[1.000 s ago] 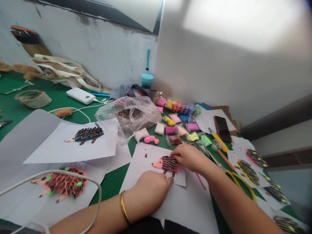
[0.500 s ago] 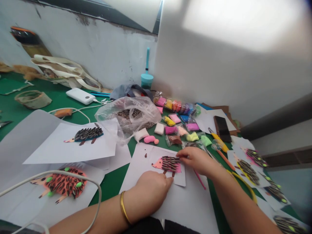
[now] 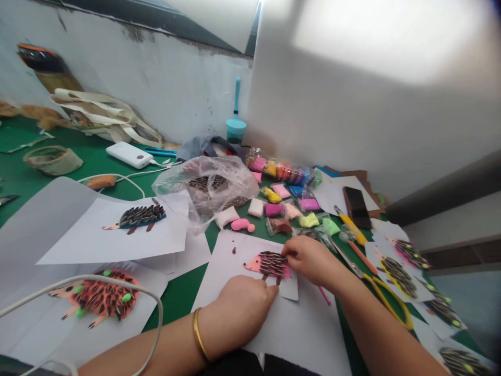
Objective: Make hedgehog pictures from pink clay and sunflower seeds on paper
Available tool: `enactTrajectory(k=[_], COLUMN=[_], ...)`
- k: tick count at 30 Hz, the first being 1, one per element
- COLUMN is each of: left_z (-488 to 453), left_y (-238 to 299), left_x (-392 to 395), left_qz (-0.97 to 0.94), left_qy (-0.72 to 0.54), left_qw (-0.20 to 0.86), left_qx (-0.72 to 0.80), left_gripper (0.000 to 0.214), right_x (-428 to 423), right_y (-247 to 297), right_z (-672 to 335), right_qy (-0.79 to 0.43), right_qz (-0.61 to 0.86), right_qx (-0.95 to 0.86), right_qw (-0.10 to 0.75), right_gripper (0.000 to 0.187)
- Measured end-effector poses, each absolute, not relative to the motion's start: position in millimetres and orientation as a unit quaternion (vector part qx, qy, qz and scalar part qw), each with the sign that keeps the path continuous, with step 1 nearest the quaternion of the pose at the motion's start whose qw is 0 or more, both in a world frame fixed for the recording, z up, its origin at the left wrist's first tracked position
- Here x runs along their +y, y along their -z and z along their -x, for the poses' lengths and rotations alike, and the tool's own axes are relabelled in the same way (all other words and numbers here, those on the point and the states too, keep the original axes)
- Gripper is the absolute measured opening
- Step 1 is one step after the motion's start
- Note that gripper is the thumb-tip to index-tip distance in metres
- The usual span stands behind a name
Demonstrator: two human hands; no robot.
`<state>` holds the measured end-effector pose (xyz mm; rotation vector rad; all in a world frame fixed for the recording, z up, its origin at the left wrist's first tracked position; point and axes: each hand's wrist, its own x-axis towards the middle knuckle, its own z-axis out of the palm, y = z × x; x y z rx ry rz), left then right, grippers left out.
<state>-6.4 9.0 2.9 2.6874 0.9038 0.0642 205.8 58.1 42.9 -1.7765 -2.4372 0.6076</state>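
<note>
A pink clay hedgehog [image 3: 270, 264] covered with striped sunflower seeds lies on a white paper sheet [image 3: 235, 261]. My left hand [image 3: 242, 308], with a gold bangle on the wrist, rests closed on the paper just below the hedgehog, its thumb near the brown legs. My right hand [image 3: 311, 259] touches the hedgehog's back end, fingers pinched together at the seeds; what they pinch is too small to see.
A plastic bag of sunflower seeds [image 3: 209, 185] sits behind the paper. Small packets of coloured clay [image 3: 282, 201] lie beside it. Finished hedgehogs [image 3: 139, 215] [image 3: 99, 295] lie at left, more [image 3: 399, 271] at right. Yellow scissors [image 3: 385, 297], a phone [image 3: 356, 204] and a power bank [image 3: 129, 154] are nearby.
My right hand shifted slightly right and back toward the hedgehog's rear end, fingers pinching at the seeds. My left hand stayed put.
</note>
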Motion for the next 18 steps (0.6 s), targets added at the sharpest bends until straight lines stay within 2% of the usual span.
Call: enactTrajectory(k=[18], left_z=[7.0], left_y=[-3.9], left_x=[8.2], left_qz=[-0.939], left_qy=[-0.027], left_qw=[0.144], left_qx=[0.312], left_gripper=[0.030], right_x=[55.8], right_y=[-38.9], right_z=[-205.1], right_qy=[-0.209], right_qz=[0.573], right_qx=[-0.791], right_qw=[0.045], right_gripper=[0.023])
